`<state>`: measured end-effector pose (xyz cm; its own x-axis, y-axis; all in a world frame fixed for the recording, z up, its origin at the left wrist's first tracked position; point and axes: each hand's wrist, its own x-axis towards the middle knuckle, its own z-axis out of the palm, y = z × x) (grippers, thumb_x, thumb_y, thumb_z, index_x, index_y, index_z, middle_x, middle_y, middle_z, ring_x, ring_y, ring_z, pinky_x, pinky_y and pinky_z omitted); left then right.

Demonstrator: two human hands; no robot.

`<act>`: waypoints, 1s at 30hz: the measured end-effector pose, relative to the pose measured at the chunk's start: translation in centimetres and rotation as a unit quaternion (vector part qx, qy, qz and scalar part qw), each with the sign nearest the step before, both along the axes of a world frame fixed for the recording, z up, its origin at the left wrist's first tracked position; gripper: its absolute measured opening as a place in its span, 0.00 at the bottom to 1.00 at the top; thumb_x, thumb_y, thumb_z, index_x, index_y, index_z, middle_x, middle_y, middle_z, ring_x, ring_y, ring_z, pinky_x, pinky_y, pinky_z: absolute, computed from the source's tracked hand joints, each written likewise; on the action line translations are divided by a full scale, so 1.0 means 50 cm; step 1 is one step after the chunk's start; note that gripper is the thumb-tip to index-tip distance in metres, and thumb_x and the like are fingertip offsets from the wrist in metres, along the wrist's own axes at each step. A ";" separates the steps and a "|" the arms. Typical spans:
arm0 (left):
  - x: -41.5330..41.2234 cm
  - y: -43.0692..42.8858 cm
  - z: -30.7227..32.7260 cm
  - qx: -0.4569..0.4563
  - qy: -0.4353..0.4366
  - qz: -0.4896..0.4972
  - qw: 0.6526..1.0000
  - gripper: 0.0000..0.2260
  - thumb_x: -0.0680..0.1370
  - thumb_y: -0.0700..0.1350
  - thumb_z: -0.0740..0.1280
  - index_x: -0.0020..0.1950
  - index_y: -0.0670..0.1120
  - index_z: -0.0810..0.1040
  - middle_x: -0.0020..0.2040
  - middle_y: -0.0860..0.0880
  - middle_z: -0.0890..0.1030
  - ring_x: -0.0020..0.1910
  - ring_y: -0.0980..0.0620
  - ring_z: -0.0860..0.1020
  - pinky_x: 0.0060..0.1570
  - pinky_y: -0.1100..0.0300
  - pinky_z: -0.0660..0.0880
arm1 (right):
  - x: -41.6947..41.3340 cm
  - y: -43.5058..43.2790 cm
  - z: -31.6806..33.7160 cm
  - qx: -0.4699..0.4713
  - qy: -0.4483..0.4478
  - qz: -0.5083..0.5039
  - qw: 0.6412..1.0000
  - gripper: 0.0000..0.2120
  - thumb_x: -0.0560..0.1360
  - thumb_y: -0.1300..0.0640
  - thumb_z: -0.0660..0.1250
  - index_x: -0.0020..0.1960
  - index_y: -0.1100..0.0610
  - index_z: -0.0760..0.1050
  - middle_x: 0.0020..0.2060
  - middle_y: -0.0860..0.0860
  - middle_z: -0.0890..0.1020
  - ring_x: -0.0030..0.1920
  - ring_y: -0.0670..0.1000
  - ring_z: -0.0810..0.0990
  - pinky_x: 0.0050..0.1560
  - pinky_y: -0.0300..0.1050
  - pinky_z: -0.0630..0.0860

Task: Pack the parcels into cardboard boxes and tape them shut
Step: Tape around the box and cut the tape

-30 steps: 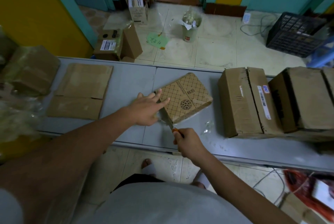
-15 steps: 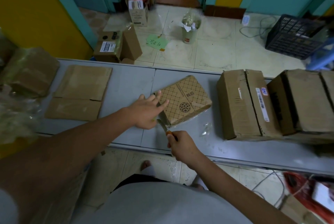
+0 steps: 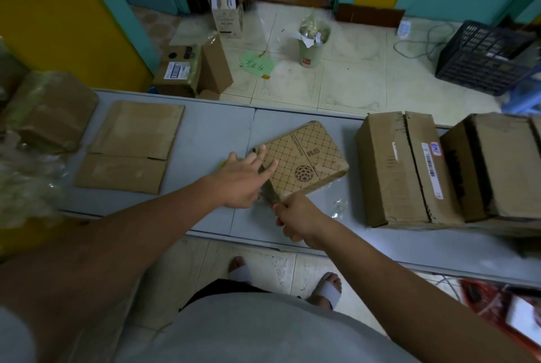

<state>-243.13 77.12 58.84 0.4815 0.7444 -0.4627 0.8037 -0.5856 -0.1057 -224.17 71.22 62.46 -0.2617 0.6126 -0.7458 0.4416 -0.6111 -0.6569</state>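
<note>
left hand (image 3: pixel 243 179) lies flat, fingers straight, on the patterned box (image 3: pixel 304 162) while right hand (image 3: pixel 295 217) grips a knife (image 3: pixel 268 187) at its edge.

Dim, flat indoor light, soft faint shadows, wide-angle bending at edges, left edge blurred

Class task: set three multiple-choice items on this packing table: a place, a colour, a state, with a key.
1. Where on the grey table does the flattened brown cardboard sheet lie? A left of the lattice-printed cardboard box; B on it; C right of it.
2. The plastic crate on the floor is: A red; B black; C white.
3. The right hand: A rests open; B lifts a box; C grips a knife.
1A, it lies beyond the left hand; 2B, dark walls; 3C, the blade juts from its fist.
</note>
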 end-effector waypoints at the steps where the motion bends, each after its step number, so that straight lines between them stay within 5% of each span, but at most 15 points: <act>1: -0.001 0.001 0.002 0.000 -0.002 0.001 1.000 0.40 0.83 0.56 0.59 0.85 0.48 0.36 0.82 0.31 0.37 0.81 0.38 0.54 0.64 0.38 0.67 | -0.002 0.000 0.002 -0.003 0.001 0.002 1.000 0.09 0.86 0.60 0.57 0.52 0.64 0.72 0.37 0.57 0.73 0.25 0.47 0.66 0.23 0.37 0.61; 6: 0.003 0.005 0.003 -0.010 -0.005 0.010 1.000 0.38 0.83 0.56 0.57 0.85 0.49 0.38 0.83 0.32 0.38 0.81 0.38 0.53 0.66 0.38 0.67 | 0.017 -0.012 -0.002 0.040 -0.019 0.007 0.999 0.12 0.86 0.59 0.57 0.59 0.68 0.72 0.38 0.57 0.73 0.25 0.47 0.67 0.24 0.39 0.61; 10: -0.015 0.022 0.018 0.011 -0.001 -0.009 1.000 0.36 0.83 0.54 0.57 0.85 0.55 0.40 0.85 0.37 0.41 0.80 0.40 0.57 0.63 0.39 0.67 | -0.006 -0.049 -0.024 -0.020 -0.026 0.110 0.993 0.15 0.84 0.54 0.62 0.46 0.65 0.76 0.36 0.58 0.77 0.26 0.51 0.69 0.26 0.43 0.64; 14: -0.021 0.032 0.019 -0.023 -0.007 -0.008 1.000 0.36 0.83 0.54 0.57 0.85 0.56 0.39 0.85 0.38 0.38 0.84 0.41 0.50 0.68 0.38 0.64 | 0.022 -0.096 -0.036 0.097 -0.089 0.135 0.982 0.18 0.85 0.53 0.60 0.45 0.65 0.77 0.39 0.60 0.82 0.31 0.53 0.74 0.29 0.42 0.70; 19: -0.025 0.028 0.019 -0.031 -0.040 -0.003 0.999 0.39 0.82 0.57 0.59 0.85 0.57 0.38 0.84 0.38 0.37 0.84 0.43 0.48 0.70 0.41 0.63 | 0.143 -0.075 0.003 0.171 -0.044 0.123 0.977 0.11 0.84 0.52 0.64 0.51 0.57 0.82 0.37 0.53 0.84 0.28 0.44 0.76 0.28 0.39 0.74; 22: -0.040 0.027 0.015 -0.028 -0.059 -0.006 0.998 0.39 0.82 0.56 0.60 0.85 0.58 0.38 0.85 0.40 0.37 0.83 0.44 0.53 0.69 0.42 0.65 | 0.235 -0.100 -0.022 0.244 -0.136 0.171 0.945 0.06 0.80 0.51 0.70 0.56 0.47 0.83 0.44 0.43 0.85 0.42 0.42 0.83 0.43 0.37 0.78; 24: -0.048 0.020 0.005 -0.024 -0.070 -0.004 0.997 0.40 0.82 0.55 0.60 0.85 0.59 0.36 0.85 0.41 0.37 0.81 0.44 0.57 0.68 0.42 0.66 | 0.273 -0.108 -0.065 0.282 -0.230 0.203 0.909 0.07 0.78 0.50 0.72 0.56 0.44 0.83 0.47 0.43 0.85 0.46 0.45 0.83 0.49 0.43 0.80; 26: -0.052 0.016 -0.007 -0.012 -0.088 0.003 0.996 0.40 0.82 0.56 0.60 0.84 0.60 0.36 0.85 0.43 0.38 0.79 0.45 0.60 0.66 0.43 0.67 | 0.278 -0.104 -0.112 0.334 -0.270 0.216 0.877 0.08 0.76 0.53 0.73 0.54 0.44 0.83 0.47 0.46 0.83 0.47 0.51 0.83 0.49 0.52 0.80; 30: -0.055 0.002 -0.018 0.015 -0.141 0.040 0.989 0.39 0.81 0.57 0.62 0.85 0.58 0.41 0.87 0.47 0.43 0.76 0.47 0.63 0.66 0.43 0.67 | 0.246 -0.079 -0.182 0.412 -0.313 0.220 0.827 0.13 0.72 0.58 0.77 0.55 0.46 0.84 0.46 0.49 0.80 0.45 0.56 0.79 0.42 0.49 0.73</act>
<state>-245.86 77.23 57.95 0.5264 0.7973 -0.2954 0.8479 -0.5183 0.1120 -211.85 67.24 53.34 -0.3145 0.9286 -0.1971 0.9136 0.2398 -0.3284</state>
